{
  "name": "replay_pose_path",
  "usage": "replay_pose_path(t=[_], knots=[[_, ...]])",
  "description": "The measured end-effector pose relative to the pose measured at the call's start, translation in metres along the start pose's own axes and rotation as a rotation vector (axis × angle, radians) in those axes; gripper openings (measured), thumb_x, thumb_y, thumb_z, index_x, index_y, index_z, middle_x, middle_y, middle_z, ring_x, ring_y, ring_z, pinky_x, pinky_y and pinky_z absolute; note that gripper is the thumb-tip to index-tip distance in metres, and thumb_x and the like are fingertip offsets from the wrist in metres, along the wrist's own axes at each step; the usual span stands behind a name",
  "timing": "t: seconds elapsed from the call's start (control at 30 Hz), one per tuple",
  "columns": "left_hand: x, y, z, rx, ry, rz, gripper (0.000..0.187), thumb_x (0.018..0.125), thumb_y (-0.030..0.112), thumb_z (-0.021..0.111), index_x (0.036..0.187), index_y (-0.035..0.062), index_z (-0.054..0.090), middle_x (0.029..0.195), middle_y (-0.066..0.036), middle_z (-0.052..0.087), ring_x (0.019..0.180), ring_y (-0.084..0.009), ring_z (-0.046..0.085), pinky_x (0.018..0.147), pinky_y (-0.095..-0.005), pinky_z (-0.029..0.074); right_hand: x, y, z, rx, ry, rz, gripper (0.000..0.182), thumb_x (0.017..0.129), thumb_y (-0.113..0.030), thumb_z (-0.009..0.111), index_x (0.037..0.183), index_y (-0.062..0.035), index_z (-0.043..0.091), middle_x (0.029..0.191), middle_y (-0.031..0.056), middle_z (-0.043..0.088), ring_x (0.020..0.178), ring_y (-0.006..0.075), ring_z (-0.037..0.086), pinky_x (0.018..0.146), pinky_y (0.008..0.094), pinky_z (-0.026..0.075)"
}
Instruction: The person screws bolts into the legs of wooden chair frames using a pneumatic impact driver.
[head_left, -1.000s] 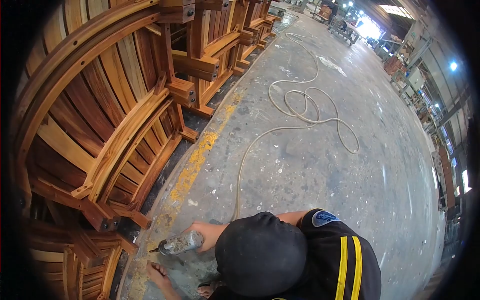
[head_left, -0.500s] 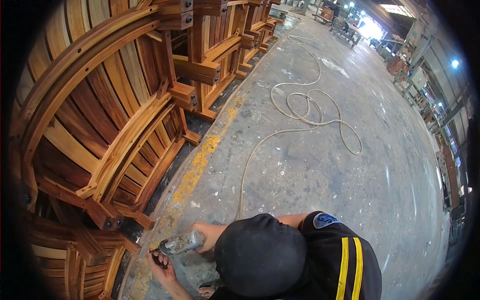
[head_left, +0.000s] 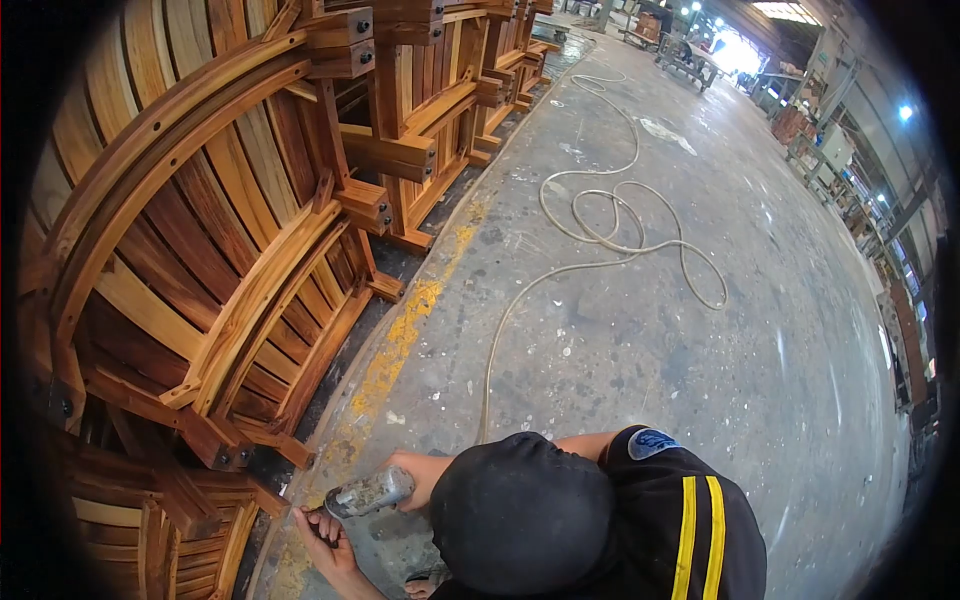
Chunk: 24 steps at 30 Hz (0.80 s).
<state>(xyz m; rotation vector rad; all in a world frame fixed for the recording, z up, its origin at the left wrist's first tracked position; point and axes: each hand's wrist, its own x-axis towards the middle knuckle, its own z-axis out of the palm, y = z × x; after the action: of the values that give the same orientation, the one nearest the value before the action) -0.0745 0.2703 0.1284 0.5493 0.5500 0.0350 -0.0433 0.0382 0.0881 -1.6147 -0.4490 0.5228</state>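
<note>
My right hand (head_left: 419, 478) is wrapped round the rear of a grey, worn air-powered driver (head_left: 368, 494), whose nose points left and down. Close by the nose, my left hand (head_left: 330, 552) is closed with its fingers curled over small dark pieces, too small to name; the thumb side faces the wooden parts. Just left of my hands, the end of a wooden frame (head_left: 270, 498) stands near the floor. Larger curved wooden slatted panels (head_left: 200, 220) rise above it, with dark bolt heads in their joined beams.
A pale air hose (head_left: 560, 268) lies looped on the grey concrete floor (head_left: 640, 350) and runs behind the black cap (head_left: 525, 515). A worn yellow line (head_left: 395, 340) follows the row of wooden frames. Workbenches (head_left: 690, 65) stand far back, and stacked material lines the right wall.
The driver and my right hand have shifted slightly right and down. My left hand's fingers have curled a little differently near the tool's nose. The view has moved slightly.
</note>
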Motion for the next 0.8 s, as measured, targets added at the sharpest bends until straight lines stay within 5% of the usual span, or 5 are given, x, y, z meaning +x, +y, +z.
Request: replay_pose_path(t=[0.23,0.5,0.63,0.73,0.8], knots=[[-0.001,0.001,-0.001,0.063,-0.002,0.027,0.023,0.094,0.030,0.056,0.086,0.0091,0.052,0.063,0.003,0.042,0.045,-0.0037,0.031,0.038,-0.0189,0.025,-0.004,-0.020,0.000,0.024,0.054,0.034,0.063,0.063,-0.014,0.080,0.118,-0.0021,0.052,0.108,0.0160,0.050,0.111,0.0280,0.048,0.095,0.0330,0.037],[-0.004,0.007,0.004,0.249,0.026,0.063,0.026,0.093,0.031,0.057,0.084,0.0077,0.052,0.059,0.003,0.040,0.044,-0.0039,0.033,0.038,-0.0191,0.024,-0.008,-0.029,0.001,0.116,0.105,-0.006,0.046,0.066,-0.006,0.076,0.106,-0.0003,0.053,0.091,0.0089,0.064,0.087,0.0170,0.061,0.080,0.0310,0.047],[-0.002,0.011,0.008,0.353,0.033,0.060,0.025,0.093,0.032,0.056,0.089,0.0079,0.052,0.062,0.004,0.039,0.043,-0.0028,0.030,0.036,-0.0185,0.023,-0.009,-0.047,-0.002,0.214,0.068,0.116,0.039,0.068,-0.003,0.074,0.101,-0.0002,0.054,0.087,0.0069,0.065,0.088,0.0164,0.062,0.081,0.0309,0.047],[-0.003,0.010,0.023,0.303,0.009,0.102,0.023,0.095,0.030,0.053,0.095,0.0075,0.052,0.060,0.005,0.035,0.043,-0.0029,0.028,0.036,-0.0183,0.023,-0.006,-0.035,0.007,0.172,0.229,-0.025,0.039,0.067,-0.001,0.071,0.102,-0.0017,0.055,0.083,0.0034,0.064,0.078,0.0131,0.061,0.072,0.0285,0.048],[-0.006,0.011,0.037,0.247,-0.005,0.120,0.021,0.096,0.029,0.051,0.098,0.0073,0.052,0.060,0.005,0.033,0.043,-0.0029,0.027,0.036,-0.0181,0.023,0.000,-0.042,-0.002,0.465,0.066,0.080,0.041,0.066,0.002,0.067,0.105,-0.0036,0.056,0.081,0.0005,0.062,0.068,0.0089,0.057,0.060,0.0256,0.047]])
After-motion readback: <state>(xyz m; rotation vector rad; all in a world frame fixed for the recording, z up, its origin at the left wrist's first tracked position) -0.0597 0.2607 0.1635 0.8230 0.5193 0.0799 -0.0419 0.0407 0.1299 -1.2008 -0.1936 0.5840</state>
